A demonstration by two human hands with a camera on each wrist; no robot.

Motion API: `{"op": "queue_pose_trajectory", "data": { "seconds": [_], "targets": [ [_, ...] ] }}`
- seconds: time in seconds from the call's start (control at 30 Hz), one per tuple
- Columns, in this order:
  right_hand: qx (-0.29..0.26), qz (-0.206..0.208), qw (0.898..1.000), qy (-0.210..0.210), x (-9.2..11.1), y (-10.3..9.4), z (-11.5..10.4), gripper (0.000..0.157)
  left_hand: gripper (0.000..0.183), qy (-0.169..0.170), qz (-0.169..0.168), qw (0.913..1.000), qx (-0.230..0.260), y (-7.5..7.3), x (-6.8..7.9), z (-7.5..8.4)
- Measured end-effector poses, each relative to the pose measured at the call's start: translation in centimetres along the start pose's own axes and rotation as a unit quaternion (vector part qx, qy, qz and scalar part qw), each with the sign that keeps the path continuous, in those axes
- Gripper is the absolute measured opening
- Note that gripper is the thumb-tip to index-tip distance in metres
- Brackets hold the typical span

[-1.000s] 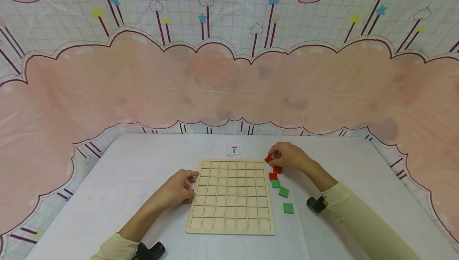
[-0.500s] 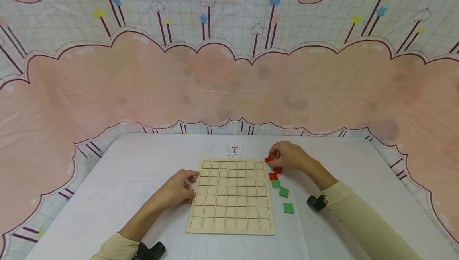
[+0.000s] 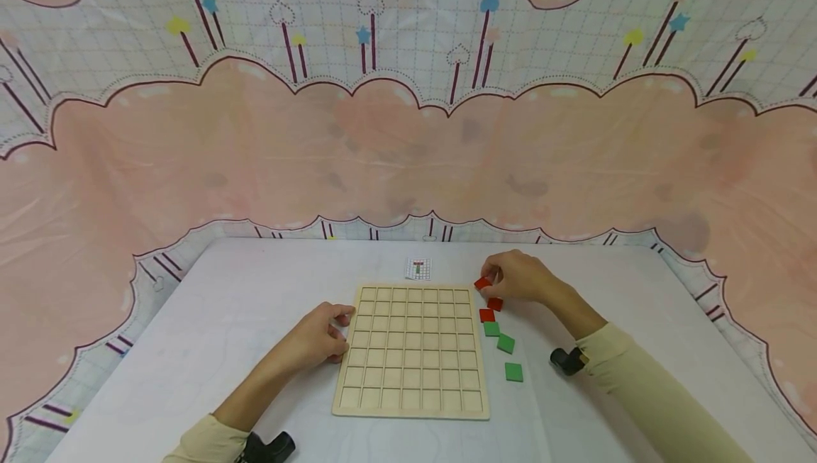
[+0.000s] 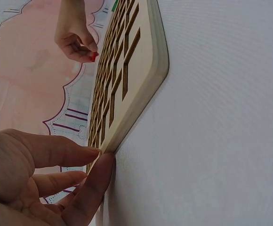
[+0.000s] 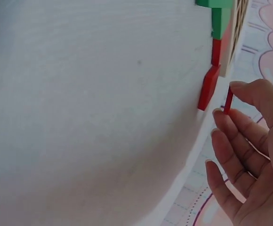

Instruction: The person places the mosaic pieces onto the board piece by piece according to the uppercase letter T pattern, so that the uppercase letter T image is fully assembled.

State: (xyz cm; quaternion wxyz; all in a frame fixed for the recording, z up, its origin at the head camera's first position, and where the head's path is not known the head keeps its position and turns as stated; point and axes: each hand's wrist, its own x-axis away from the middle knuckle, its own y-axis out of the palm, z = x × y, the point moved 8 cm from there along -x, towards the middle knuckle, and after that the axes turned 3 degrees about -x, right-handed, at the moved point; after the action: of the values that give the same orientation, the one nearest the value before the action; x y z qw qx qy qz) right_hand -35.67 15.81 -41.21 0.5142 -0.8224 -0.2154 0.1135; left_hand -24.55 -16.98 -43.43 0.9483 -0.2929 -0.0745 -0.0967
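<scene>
A wooden grid board [image 3: 411, 349] lies flat on the table, its square cells bare. My left hand [image 3: 314, 335] is at the board's left side; its thumb and forefinger touch the edge with straight fingers, as the left wrist view shows too. Beyond the board's far right corner, my right hand [image 3: 515, 276] pinches a red square tile [image 5: 228, 100] on edge between thumb and forefinger; the other fingers are spread. Just below that hand are two more red tiles, the nearer one a red tile [image 3: 487, 315] beside the board's right edge.
Several green tiles lie down the board's right side, the nearest a green tile [image 3: 513, 372]. Behind the board is a small printed grid card [image 3: 418, 269] with a red and green pattern. A patterned cloth backdrop [image 3: 408, 151] stands behind the white table [image 3: 191, 349].
My right hand has shifted very slightly right with the red tile in its fingers. The left hand keeps its place at the board's edge.
</scene>
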Motion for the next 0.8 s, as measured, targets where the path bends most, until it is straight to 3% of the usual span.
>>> {"op": "queue_pose_trajectory", "data": {
  "seconds": [0.33, 0.8],
  "targets": [
    [0.008, 0.006, 1.000, -0.014, -0.1, -0.4, -1.1, 0.025, 0.066, 0.003, 0.000, 1.0000, 0.001, 0.0, -0.1, -0.1],
    [-0.024, -0.004, 0.998, -0.062, -0.8, 0.0, -4.0, 0.023, 0.066, 0.003, -0.001, 1.0000, 0.005, 0.0, -0.1, -0.1]
  ]
}}
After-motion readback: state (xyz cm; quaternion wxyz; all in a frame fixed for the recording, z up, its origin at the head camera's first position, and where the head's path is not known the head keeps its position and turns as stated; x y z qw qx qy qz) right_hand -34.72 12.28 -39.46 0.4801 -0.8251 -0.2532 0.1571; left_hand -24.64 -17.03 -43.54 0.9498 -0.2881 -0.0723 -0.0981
